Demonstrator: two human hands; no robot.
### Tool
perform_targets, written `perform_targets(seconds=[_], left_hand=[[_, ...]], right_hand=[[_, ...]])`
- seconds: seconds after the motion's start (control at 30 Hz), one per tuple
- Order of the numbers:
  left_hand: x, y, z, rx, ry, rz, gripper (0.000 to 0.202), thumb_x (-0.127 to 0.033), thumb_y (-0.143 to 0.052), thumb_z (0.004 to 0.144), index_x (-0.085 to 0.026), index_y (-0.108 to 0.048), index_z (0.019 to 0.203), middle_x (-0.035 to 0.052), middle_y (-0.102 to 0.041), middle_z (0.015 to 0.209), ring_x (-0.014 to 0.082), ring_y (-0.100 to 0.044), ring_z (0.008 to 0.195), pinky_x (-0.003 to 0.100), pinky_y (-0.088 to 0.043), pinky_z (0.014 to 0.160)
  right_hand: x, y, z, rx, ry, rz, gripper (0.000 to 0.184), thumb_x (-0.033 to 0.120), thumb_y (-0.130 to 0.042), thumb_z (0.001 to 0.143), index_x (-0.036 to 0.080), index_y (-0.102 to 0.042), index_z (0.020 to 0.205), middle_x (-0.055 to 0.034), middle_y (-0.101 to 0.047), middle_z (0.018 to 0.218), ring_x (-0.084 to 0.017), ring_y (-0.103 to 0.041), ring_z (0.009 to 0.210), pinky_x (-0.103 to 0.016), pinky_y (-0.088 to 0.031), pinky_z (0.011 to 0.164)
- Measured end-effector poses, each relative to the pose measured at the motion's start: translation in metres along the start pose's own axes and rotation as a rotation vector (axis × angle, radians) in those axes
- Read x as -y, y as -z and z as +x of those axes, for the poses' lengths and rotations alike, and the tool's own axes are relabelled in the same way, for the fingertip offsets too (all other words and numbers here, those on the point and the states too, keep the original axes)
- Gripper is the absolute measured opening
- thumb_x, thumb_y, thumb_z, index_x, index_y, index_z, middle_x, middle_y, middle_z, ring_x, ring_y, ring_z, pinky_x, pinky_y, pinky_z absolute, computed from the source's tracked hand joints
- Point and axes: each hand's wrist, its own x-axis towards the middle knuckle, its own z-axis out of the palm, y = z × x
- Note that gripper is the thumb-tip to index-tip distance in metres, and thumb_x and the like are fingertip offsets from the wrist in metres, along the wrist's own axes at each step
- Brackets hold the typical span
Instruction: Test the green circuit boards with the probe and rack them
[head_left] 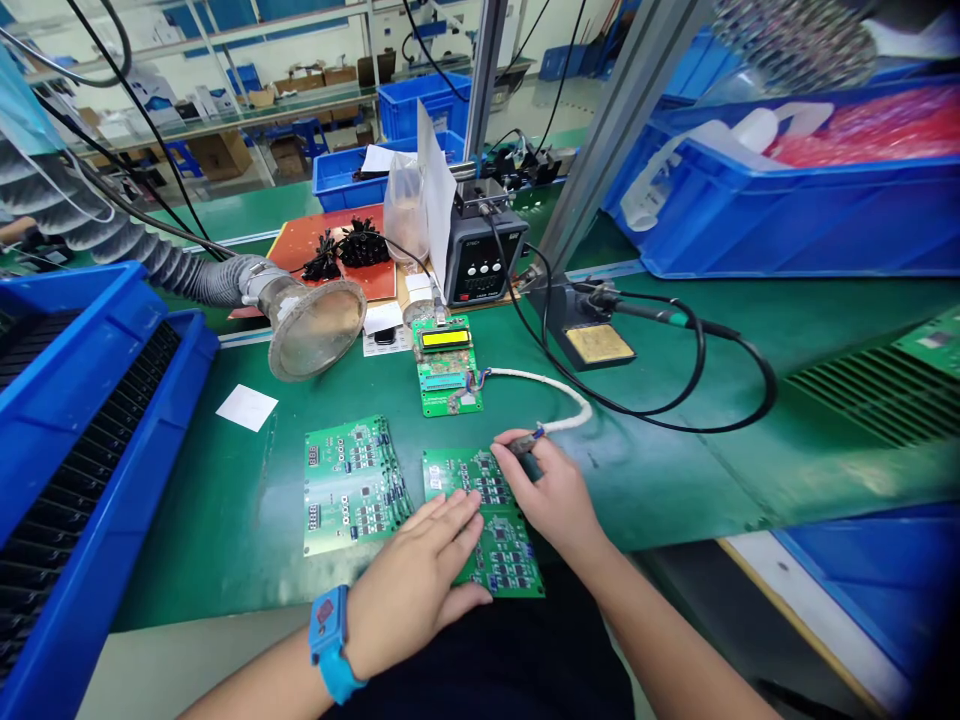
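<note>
My left hand, with a blue wrist strap, lies flat with fingers stretched out on the near left part of a green circuit board at the front edge of the bench. My right hand is closed round a small connector at the end of a white sleeved cable, pressing it at the board's upper right corner. The cable runs back to a small green board with a yellow display. A second green circuit board lies just left of the first.
A fume-extraction funnel on a grey hose sits behind the boards. Behind it stand a soldering station and an iron in its holder with looping black cables. Blue bins flank both sides. A white paper square lies left.
</note>
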Motion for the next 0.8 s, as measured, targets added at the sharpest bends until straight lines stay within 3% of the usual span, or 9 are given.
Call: perform_targets(seconds=[0.2,0.53,0.8], left_hand=[[0.002,-0.001,-0.001,0.009,-0.014,0.012,0.063,-0.033,-0.067,0.087,-0.008,-0.039,0.138,0.0173,-0.034,0.149,0.0267,-0.028,0.14,0.046,-0.032,0.113],[0.003,-0.004,-0.001,0.0,-0.023,0.013,0.064,-0.032,-0.067,0.087,-0.009,-0.038,0.139,0.0178,-0.034,0.149,0.0273,-0.028,0.14,0.047,-0.033,0.113],[0.005,-0.007,-0.002,-0.019,-0.045,0.031,0.065,-0.031,-0.068,0.086,-0.008,-0.037,0.138,0.0191,-0.035,0.148,0.0284,-0.029,0.139,0.047,-0.034,0.112]], right_hand=[[-0.002,-0.01,-0.003,-0.124,0.075,-0.031,0.012,0.029,-0.052,0.088,0.022,-0.057,0.08,-0.0057,-0.069,0.078,-0.02,-0.065,0.073,-0.033,-0.053,0.072],[-0.005,-0.007,-0.005,-0.077,0.061,0.033,0.012,0.028,-0.052,0.09,0.02,-0.059,0.086,-0.0059,-0.068,0.081,-0.019,-0.065,0.076,-0.033,-0.052,0.074],[-0.008,-0.013,-0.006,-0.151,0.046,0.046,0.013,0.028,-0.053,0.089,0.019,-0.06,0.083,-0.0052,-0.068,0.077,-0.018,-0.065,0.072,-0.031,-0.053,0.069]])
